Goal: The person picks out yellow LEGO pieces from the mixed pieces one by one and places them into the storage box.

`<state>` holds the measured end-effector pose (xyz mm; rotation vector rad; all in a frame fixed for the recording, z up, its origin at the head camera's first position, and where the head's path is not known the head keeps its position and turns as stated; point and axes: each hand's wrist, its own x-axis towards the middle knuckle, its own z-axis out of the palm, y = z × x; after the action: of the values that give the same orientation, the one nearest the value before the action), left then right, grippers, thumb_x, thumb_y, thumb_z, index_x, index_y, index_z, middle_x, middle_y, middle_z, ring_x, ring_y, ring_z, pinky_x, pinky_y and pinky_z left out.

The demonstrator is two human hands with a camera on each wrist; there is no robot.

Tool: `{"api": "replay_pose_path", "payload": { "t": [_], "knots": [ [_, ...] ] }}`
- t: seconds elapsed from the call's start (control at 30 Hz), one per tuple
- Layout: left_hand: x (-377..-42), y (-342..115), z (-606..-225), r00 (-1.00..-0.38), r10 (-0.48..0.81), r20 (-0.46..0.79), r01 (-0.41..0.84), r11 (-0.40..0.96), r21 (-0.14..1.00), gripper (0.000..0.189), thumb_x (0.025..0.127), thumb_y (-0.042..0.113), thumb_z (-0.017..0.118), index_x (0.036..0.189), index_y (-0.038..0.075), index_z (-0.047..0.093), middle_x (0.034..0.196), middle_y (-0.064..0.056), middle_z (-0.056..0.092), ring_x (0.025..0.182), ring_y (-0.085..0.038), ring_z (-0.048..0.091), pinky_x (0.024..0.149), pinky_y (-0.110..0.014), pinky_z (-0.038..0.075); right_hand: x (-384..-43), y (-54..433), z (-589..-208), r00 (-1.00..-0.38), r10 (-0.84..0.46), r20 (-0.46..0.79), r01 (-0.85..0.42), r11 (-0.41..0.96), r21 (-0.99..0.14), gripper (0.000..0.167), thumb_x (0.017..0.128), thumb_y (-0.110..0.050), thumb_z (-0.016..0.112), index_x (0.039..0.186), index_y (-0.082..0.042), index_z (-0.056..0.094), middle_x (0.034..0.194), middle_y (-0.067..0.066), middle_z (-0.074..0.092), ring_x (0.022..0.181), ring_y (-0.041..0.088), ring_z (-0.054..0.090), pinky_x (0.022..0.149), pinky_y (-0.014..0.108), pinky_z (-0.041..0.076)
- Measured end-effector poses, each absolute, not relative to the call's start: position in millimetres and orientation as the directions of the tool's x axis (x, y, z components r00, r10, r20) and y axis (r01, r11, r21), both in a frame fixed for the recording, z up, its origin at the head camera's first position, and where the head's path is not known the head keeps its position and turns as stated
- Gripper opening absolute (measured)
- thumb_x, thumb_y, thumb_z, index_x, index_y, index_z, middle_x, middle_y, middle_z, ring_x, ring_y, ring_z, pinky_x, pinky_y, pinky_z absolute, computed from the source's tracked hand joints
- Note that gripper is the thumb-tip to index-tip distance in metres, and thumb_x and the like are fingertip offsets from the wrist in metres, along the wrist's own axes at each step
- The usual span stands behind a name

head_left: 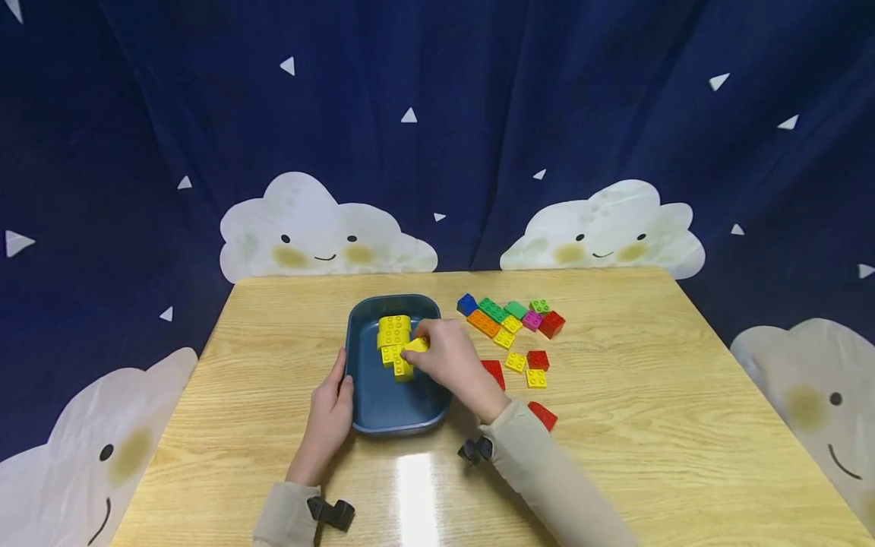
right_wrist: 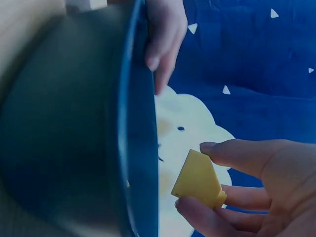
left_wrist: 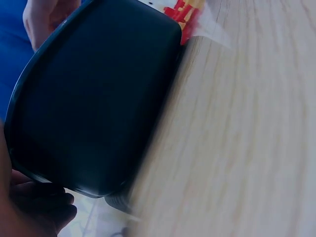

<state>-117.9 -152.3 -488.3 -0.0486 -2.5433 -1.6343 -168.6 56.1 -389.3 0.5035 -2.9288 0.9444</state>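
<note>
A dark blue tray [head_left: 372,410] stands on the table with several yellow building bricks [head_left: 394,331] inside. My left hand [head_left: 330,410] grips its left side; in the left wrist view dark, curled fingers [left_wrist: 47,202] show by the tray's end. My right hand [head_left: 447,353] is over the tray's right half, pinching a yellow sloped brick [right_wrist: 198,180] between thumb and fingers. Just below that brick, in the head view, lies another yellow brick [head_left: 402,370] in the tray.
Right of the tray lie loose bricks: blue [head_left: 467,305], orange [head_left: 483,324], green [head_left: 493,309], pink [head_left: 532,320], red [head_left: 551,324] and yellow [head_left: 516,362]. A red sloped brick [head_left: 543,415] is nearer the front. Behind the table [head_left: 649,395] hangs a dark blue curtain [head_left: 478,137].
</note>
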Motion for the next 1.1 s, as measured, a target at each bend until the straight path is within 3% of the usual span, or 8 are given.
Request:
{"api": "replay_pose_path", "payload": {
  "t": [0.37,0.73,1.1],
  "knots": [
    [-117.3,-151.6,-488.2,-0.991,-0.053,0.125,0.092,0.420,0.903,0.052,0.105,0.006,0.039,0.154,-0.002,0.027,0.159,-0.014,0.029,0.145,-0.028,0.028,0.117,-0.048,0.027,-162.6,9.9,-410.5,-0.961,-0.271,0.064,-0.268,0.843,-0.465,0.035,0.076,-0.031,0.086,0.098,-0.007,0.074,0.082,0.002,0.067,0.065,0.015,0.056,0.054,0.024,0.048],
    [-118.0,-152.6,-489.6,-0.987,-0.066,0.146,0.104,0.427,0.898,0.051,0.104,0.005,0.041,0.153,-0.002,0.030,0.157,-0.015,0.032,0.144,-0.028,0.030,0.116,-0.048,0.029,-154.5,-17.2,-428.1,-0.952,-0.293,0.087,-0.305,0.917,-0.257,0.033,0.077,-0.035,0.084,0.097,-0.011,0.075,0.092,0.006,0.067,0.069,0.022,0.062,0.055,0.032,0.053],
    [-117.8,-153.3,-489.2,-0.987,-0.066,0.148,0.107,0.421,0.901,0.051,0.104,0.004,0.041,0.153,-0.002,0.030,0.156,-0.015,0.032,0.144,-0.027,0.031,0.116,-0.048,0.029,-159.8,-27.1,-441.7,-0.947,-0.310,0.085,-0.320,0.934,-0.158,0.027,0.077,-0.034,0.083,0.092,-0.013,0.076,0.086,0.006,0.064,0.063,0.020,0.059,0.049,0.034,0.050]
  ]
}}
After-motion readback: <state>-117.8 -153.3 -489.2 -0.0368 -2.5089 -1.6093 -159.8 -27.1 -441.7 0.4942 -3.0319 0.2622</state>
